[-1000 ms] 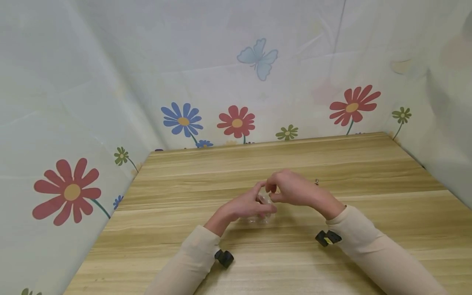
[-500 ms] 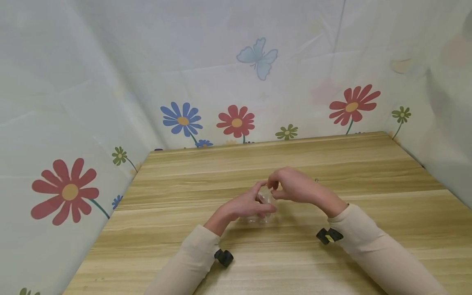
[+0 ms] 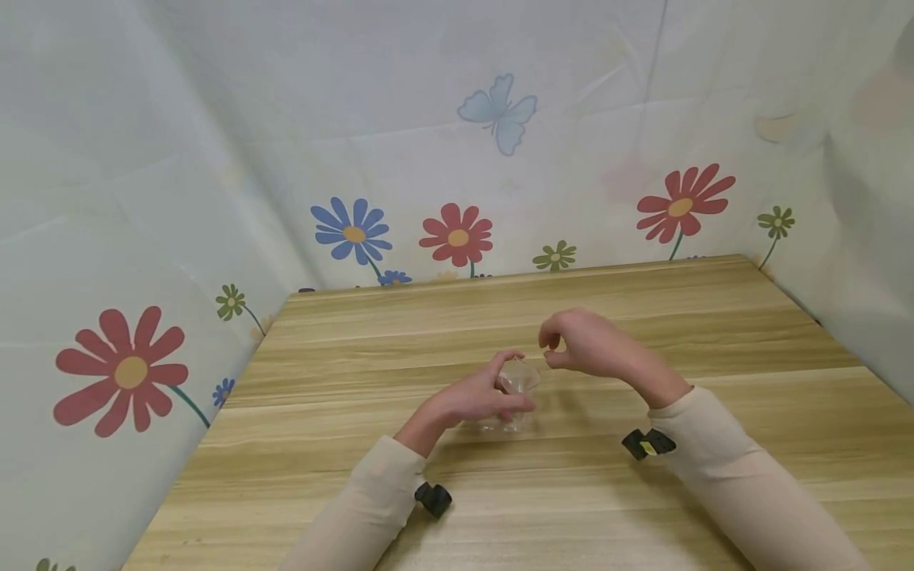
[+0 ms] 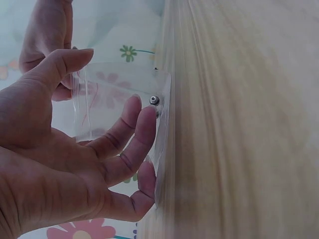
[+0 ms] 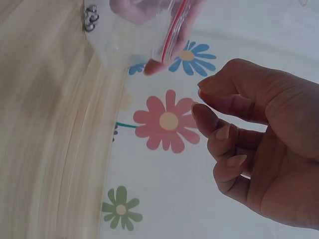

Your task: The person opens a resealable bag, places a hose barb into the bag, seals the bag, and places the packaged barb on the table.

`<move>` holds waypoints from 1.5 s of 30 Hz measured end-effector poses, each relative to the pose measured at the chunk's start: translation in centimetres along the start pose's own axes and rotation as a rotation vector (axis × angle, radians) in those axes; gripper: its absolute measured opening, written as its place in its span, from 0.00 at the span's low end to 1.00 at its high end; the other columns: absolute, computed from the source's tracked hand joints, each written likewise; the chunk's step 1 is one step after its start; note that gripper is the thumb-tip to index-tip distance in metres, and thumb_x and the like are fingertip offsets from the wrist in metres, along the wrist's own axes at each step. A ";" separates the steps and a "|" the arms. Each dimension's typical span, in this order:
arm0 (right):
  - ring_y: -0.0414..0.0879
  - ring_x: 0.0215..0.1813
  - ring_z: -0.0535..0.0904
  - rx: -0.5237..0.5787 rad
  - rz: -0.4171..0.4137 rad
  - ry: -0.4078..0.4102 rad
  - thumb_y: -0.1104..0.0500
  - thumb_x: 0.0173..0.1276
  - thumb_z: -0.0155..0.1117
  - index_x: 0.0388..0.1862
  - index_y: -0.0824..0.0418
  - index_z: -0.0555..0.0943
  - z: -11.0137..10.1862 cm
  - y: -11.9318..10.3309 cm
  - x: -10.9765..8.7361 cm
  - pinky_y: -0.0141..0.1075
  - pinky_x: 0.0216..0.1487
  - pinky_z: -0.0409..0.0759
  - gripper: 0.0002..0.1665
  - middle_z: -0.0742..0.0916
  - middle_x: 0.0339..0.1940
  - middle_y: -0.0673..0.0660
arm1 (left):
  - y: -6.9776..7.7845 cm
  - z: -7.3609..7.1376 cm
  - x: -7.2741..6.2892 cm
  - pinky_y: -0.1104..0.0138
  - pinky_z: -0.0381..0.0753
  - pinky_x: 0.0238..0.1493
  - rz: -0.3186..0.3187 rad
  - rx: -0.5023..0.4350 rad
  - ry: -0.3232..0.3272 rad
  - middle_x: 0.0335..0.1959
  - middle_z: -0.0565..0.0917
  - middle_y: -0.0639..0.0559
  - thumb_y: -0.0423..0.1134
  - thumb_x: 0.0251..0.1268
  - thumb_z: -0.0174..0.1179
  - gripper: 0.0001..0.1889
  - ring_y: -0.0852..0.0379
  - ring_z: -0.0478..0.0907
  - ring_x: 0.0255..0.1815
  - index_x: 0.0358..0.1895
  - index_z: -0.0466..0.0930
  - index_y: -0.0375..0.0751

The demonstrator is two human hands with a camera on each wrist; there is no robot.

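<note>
My left hand (image 3: 481,394) grips a clear zip-lock bag (image 3: 524,381), which stands on the table with its mouth upward and spread. In the right wrist view, a red line marks the zip-lock bag's seal (image 5: 175,30). Several small shiny metal pieces (image 5: 90,19) lie in its bottom; they look like nuts or screws. Part of the bag is hidden behind the left fingers. To the right of the bag and slightly higher, my right hand (image 3: 589,345) hovers with loosely bent fingers. Its thumb and forefinger tips are close but apart, with nothing visible between them.
Both hands are over a wood-grain table (image 3: 400,325). A white cloth (image 3: 400,103) printed with flowers and a butterfly hangs behind and along the sides. Small black devices, such as the left one (image 3: 433,500), are strapped at both wrists.
My right hand has drawn away from the bag's mouth, rightward and up. A small metal piece seen on the table beyond it is now out of sight. The left hand stays put.
</note>
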State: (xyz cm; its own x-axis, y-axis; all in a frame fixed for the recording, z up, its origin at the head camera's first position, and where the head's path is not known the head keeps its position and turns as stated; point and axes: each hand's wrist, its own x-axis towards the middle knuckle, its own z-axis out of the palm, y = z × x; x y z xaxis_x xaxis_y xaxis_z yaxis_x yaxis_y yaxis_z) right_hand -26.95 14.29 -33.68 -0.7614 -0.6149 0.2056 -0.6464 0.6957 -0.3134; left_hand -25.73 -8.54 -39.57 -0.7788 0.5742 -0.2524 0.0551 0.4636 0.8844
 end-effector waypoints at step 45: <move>0.47 0.28 0.75 -0.069 0.367 -0.180 0.64 0.63 0.65 0.26 0.64 0.81 1.0 10.7 -1.9 0.43 0.35 0.76 0.06 0.81 0.25 0.54 | 0.1 0.0 -0.1 0.58 0.75 0.48 0.002 0.008 -0.002 0.40 0.83 0.46 0.49 0.63 0.69 0.46 0.46 0.85 0.37 0.79 0.49 0.50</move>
State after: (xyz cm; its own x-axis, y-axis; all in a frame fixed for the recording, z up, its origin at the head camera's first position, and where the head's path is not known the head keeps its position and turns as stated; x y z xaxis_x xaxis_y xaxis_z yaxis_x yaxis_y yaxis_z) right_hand -32.36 22.58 -38.35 -0.9251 -0.3722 -0.0756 -0.3401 0.9003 -0.2716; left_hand -25.61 -8.53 -39.44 -0.7776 0.5762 -0.2518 0.0615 0.4683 0.8815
